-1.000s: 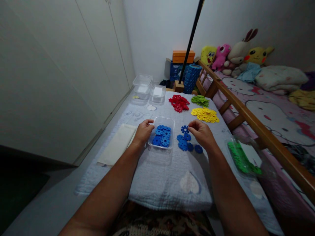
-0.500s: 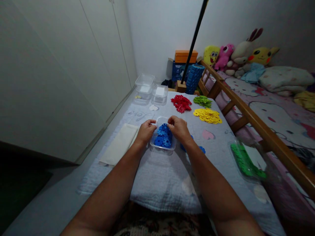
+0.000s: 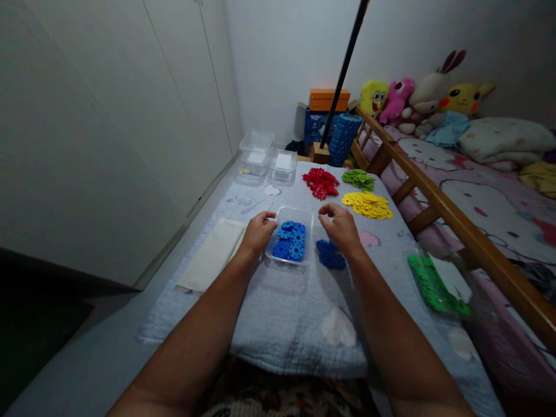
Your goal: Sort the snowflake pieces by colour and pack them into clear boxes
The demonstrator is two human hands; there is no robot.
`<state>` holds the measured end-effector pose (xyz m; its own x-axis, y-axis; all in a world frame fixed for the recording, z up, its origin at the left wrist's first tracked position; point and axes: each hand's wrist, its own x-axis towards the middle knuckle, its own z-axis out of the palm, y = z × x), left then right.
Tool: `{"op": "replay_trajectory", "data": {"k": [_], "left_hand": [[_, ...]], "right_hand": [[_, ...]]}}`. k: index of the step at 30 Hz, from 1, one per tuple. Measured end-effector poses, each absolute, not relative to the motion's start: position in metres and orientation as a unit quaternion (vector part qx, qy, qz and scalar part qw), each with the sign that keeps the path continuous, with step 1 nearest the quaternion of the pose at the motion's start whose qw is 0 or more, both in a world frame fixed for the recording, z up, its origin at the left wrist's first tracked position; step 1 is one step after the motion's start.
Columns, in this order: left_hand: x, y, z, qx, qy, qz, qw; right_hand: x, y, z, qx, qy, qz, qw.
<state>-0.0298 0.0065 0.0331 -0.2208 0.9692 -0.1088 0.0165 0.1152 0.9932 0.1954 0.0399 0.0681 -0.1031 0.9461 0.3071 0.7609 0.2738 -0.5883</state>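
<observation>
A clear plastic tub (image 3: 307, 215) with several blue toothed discs (image 3: 290, 240) in it sits on the pale quilt. My left hand (image 3: 257, 233) grips the tub's left rim with curled fingers. My right hand (image 3: 342, 227) hovers just right of the tub, fingers bent and slightly apart, nothing visible in them. Under that hand lies a small loose heap of blue discs (image 3: 330, 255) on the quilt.
Red discs (image 3: 320, 182), green discs (image 3: 358, 179) and yellow discs (image 3: 367, 204) lie in heaps further back. Two empty clear tubs (image 3: 269, 154) stand at the far left. A folded cream cloth (image 3: 212, 253) lies left, a bag of green pieces (image 3: 432, 284) right, beside the wooden bed rail (image 3: 438, 202).
My right hand went from the loose blue discs to over the tub, then drew back to the right; its fingers are now empty. The left hand stayed on the rim.
</observation>
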Motion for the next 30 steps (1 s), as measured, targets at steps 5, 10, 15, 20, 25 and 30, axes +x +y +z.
{"op": "replay_trajectory", "data": {"k": [5, 10, 15, 20, 25, 30], "left_hand": [[-0.03, 0.006, 0.031, 0.428, 0.588, 0.516, 0.452], [-0.03, 0.005, 0.033, 0.43, 0.587, 0.516, 0.452], [-0.029, 0.004, 0.037, 0.424, 0.591, 0.513, 0.456], [-0.03, 0.004, 0.036, 0.426, 0.587, 0.515, 0.457], [-0.03, 0.005, 0.033, 0.422, 0.587, 0.515, 0.461], [-0.028, 0.004, 0.035, 0.415, 0.585, 0.512, 0.473]], "right_hand": [[0.239, 0.04, 0.053, -0.621, -0.737, 0.171, 0.207], [0.258, 0.033, 0.037, -0.634, -0.751, 0.164, 0.088], [0.259, 0.034, 0.033, -0.619, -0.754, 0.203, 0.084], [0.264, 0.033, 0.034, -0.628, -0.712, 0.276, 0.149], [0.264, 0.031, 0.041, -0.597, -0.675, 0.355, 0.247], [0.239, 0.027, 0.049, -0.533, -0.625, 0.41, 0.397]]}}
